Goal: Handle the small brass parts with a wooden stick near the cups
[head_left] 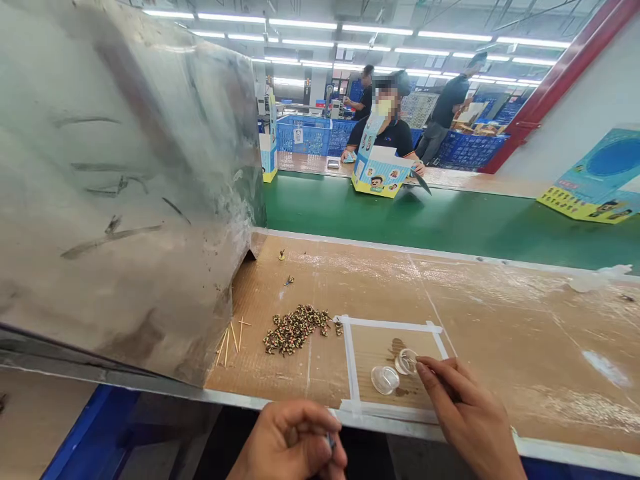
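My right hand (467, 407) pinches a thin stick, probably a toothpick (411, 361), whose tip is at a small clear round cup (403, 370). Beside that cup sits a second clear piece, a shallow cup or lid (385, 379). Below the table's front edge, my left hand (295, 440) is closed around a tiny bluish piece (331, 440), mostly hidden by the fingers. A pile of tiny dark-and-yellow figures (297, 329) lies left of the white tape frame (351, 367). Several loose toothpicks (231, 341) rest farther left.
A large metal housing (125, 180) walls off the left side. Behind the cardboard-covered tabletop (500, 333) runs a green conveyor belt (320, 207) carrying printed boxes (383, 175). Across it a co-worker (390, 133) handles a box. A crumpled plastic bag (597, 279) lies at right.
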A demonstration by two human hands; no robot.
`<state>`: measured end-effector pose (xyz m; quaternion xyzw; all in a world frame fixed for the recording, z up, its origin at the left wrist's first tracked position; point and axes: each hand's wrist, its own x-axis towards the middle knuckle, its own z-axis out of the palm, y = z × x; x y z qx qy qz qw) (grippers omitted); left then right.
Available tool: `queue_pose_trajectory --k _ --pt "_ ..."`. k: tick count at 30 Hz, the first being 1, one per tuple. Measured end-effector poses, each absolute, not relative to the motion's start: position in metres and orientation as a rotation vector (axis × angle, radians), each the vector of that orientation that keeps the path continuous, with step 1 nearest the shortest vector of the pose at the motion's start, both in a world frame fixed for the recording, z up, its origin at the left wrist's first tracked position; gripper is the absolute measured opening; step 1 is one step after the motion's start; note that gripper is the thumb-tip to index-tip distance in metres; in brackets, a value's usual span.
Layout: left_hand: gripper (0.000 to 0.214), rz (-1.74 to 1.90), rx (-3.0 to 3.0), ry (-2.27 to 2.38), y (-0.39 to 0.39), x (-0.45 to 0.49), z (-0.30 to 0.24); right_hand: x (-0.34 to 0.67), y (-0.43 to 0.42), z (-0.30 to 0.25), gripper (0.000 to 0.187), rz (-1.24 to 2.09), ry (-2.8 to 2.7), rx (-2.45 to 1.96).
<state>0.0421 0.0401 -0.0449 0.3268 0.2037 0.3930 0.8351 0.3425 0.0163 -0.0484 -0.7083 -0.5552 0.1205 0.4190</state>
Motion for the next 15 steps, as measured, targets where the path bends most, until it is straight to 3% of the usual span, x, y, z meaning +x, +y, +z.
queue_pose_trajectory --k 10,15 --pt "0.015 0.857 0.672 0.365 0.05 0.068 -0.048 0.337 0.015 -0.051 0.034 0.342 -1.348 -1.773" --pt "0.028 0.887 0.69 0.362 0.048 0.072 -0.048 0.336 0.019 -0.049 0.04 0.321 -1.293 -1.823"
